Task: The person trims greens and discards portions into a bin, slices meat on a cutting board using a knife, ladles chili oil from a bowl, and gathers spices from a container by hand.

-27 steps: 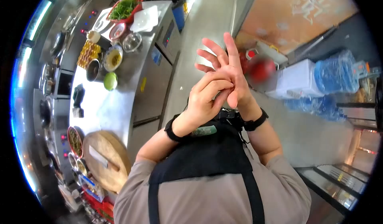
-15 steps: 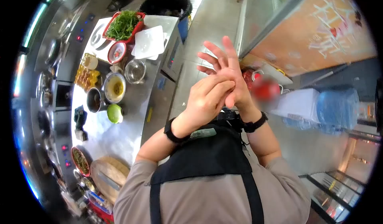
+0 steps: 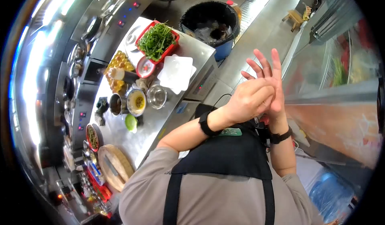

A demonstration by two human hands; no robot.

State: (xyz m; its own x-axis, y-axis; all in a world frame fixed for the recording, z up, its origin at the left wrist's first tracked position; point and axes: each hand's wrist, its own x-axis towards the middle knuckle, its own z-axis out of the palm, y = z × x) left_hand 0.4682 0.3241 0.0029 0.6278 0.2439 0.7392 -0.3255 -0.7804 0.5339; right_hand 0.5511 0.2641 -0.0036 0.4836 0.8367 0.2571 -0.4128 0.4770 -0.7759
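My left hand (image 3: 250,99) is closed, its fingers curled against the palm of my right hand. What lies under those fingertips, if anything, is hidden. My right hand (image 3: 276,89) is open, palm toward me, with its fingers stretched up and spread. Both hands are in front of my chest, over a black apron (image 3: 224,163), and a black band sits on each wrist. To their left is the steel counter (image 3: 150,131), apart from both hands. On it stand a glass bowl (image 3: 157,96), a steel bowl with yellow contents (image 3: 136,102) and a small green bowl (image 3: 131,123).
A red basket of greens (image 3: 156,42), white lids (image 3: 176,73) and an egg tray (image 3: 119,62) stand on the counter. Nearer me, a knife (image 3: 114,169) rests on a round cutting board (image 3: 125,167). A lined bin (image 3: 210,22) stands beyond the counter; a glass-fronted cabinet (image 3: 341,60) is at right.
My view has turned toward the right, and the hands now appear farther right in it. The left fingers are curled more tightly against the right palm. The right hand stays open.
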